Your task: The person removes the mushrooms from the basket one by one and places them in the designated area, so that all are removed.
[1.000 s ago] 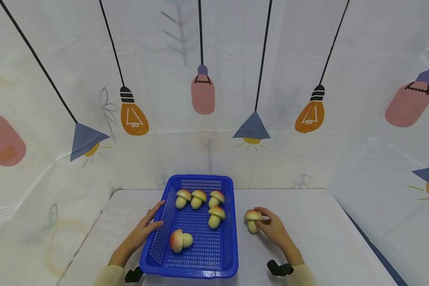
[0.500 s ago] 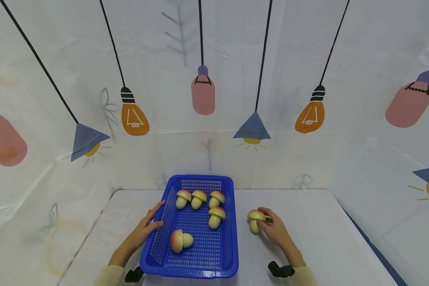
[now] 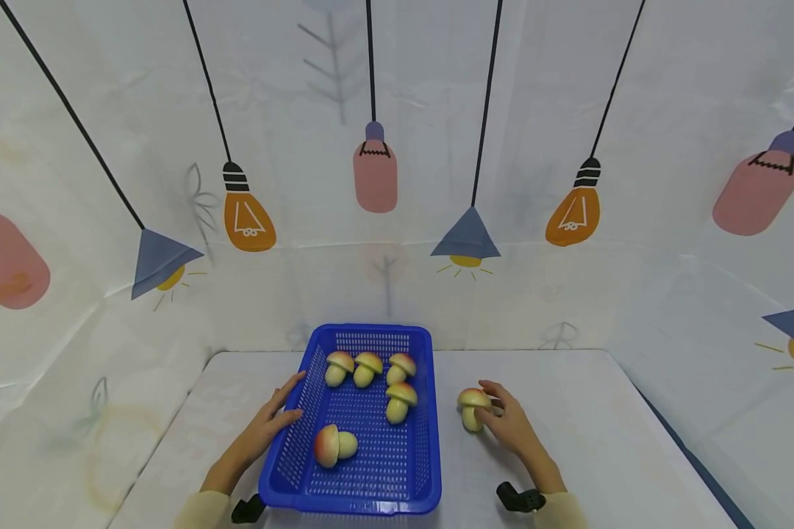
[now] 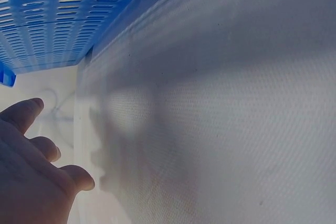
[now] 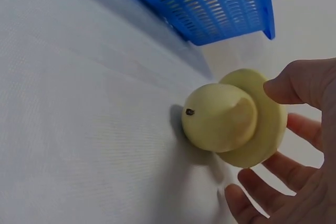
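My right hand (image 3: 511, 425) pinches a toy mushroom (image 5: 220, 118) low over the table, to the right of the basket. Its cap is yellow shading to red and its stem is pale, with a small dark spot at the stem's end. The thumb lies against the cap in the right wrist view, with the fingers round the other side. At the left, my left hand (image 3: 265, 420) rests with spread fingers against the side of the blue plastic basket (image 3: 284, 470). Inside the basket lie several similar mushrooms (image 3: 334, 445), most toward its far end.
The white table (image 3: 569, 441) runs back to a pale sheet (image 3: 397, 294) printed with hanging lamps, which also closes off both sides. Black straps (image 3: 519, 497) sit at the wrists.
Between one second and half a second ago, my right hand and its mushroom shifted slightly to the right, away from the basket. Since then they have stayed nearly still. The left hand has not moved.
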Tool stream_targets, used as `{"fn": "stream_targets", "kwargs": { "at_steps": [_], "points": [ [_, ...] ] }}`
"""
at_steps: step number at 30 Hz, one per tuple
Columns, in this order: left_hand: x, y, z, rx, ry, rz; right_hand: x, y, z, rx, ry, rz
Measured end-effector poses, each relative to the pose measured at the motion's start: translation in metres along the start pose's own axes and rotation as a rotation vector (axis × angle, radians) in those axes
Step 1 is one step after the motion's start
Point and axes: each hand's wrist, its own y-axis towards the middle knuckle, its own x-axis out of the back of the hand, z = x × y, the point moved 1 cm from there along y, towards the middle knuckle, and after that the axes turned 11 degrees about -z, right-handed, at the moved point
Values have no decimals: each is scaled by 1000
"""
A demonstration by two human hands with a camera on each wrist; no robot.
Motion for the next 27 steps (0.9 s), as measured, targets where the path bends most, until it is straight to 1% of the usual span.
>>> {"fn": "stream_targets", "kwargs": {
  "at_steps": [6, 10, 14, 19, 27],
  "points": [
    [0, -1, 0, -2, -2, -2, 5, 7, 10, 18, -48, -14],
    [0, -1, 0, 0, 3, -6, 7, 15, 24, 17, -37, -13],
    [0, -2, 0, 7, 15, -7, 5, 24, 43, 14, -22, -5],
    [-1, -2, 1, 2, 12, -8, -3, 28, 72, 52, 29, 13],
    [-1, -1, 1, -16, 16, -8, -25, 27, 114, 116, 99, 75]
  ]
}}
